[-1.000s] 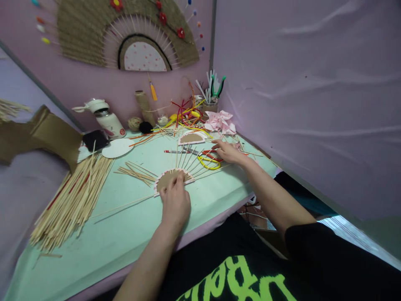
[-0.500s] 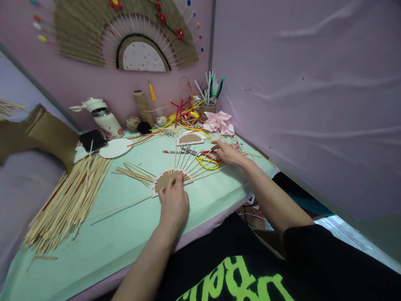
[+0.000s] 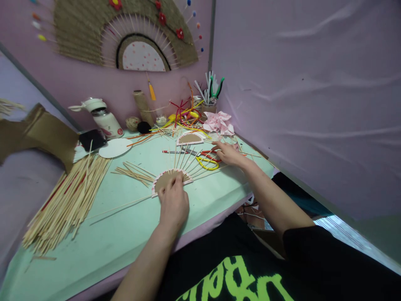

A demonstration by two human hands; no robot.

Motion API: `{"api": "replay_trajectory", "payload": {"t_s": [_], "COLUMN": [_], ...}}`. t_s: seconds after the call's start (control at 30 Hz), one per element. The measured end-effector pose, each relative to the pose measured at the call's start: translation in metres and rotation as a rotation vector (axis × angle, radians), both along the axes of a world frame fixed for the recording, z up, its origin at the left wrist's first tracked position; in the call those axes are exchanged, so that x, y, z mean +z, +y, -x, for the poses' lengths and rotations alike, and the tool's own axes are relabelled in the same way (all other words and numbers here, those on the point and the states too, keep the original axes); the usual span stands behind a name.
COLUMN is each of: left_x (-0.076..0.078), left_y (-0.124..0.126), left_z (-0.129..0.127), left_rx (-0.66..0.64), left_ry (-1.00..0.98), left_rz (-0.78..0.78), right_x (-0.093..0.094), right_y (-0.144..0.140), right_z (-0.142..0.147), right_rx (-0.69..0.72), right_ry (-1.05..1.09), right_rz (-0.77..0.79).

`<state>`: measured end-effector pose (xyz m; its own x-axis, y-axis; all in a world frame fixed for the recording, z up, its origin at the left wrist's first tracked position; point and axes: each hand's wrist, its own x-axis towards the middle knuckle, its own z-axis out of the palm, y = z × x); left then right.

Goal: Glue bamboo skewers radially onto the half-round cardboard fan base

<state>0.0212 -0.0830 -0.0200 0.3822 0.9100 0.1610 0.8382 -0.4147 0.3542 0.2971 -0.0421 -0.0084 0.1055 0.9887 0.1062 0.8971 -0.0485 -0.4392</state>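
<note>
My left hand (image 3: 173,199) presses down on a cardboard half-circle (image 3: 162,182) with a pink-and-white edging, gripping it near its straight side. Thin wooden sticks (image 3: 185,158) fan out from its curved edge, and one long stick runs off to the left. My right hand (image 3: 227,153) is stretched out at the far right of the fan, fingers apart, close to the stick ends. Just left of it lie scissors with yellow and red handles (image 3: 208,163) and a red-tipped pen (image 3: 171,151). Whether the right fingertips touch anything, I cannot tell.
A large pile of sticks (image 3: 67,205) covers the left side, with a small bundle (image 3: 133,174) nearer the fan. Behind are a second half-circle (image 3: 190,138), a white oval (image 3: 115,148), a bottle (image 3: 108,124), crumpled pink paper (image 3: 218,123) and coloured pipe cleaners. A finished fan (image 3: 78,37) hangs on the wall.
</note>
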Motion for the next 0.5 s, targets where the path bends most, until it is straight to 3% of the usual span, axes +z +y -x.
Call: {"api": "replay_trajectory", "payload": {"t_s": [0.5], "left_x": [0.0018], "left_y": [-0.0003], "left_z": [-0.0003], "left_rx": [0.007], "left_ry": [-0.017], "left_rz": [0.029], "right_x": [0.0029], "right_y": [-0.0037], "right_z": [0.0001], "right_rx": [0.014], "right_ry": [-0.052], "right_rz": [0.007]}}
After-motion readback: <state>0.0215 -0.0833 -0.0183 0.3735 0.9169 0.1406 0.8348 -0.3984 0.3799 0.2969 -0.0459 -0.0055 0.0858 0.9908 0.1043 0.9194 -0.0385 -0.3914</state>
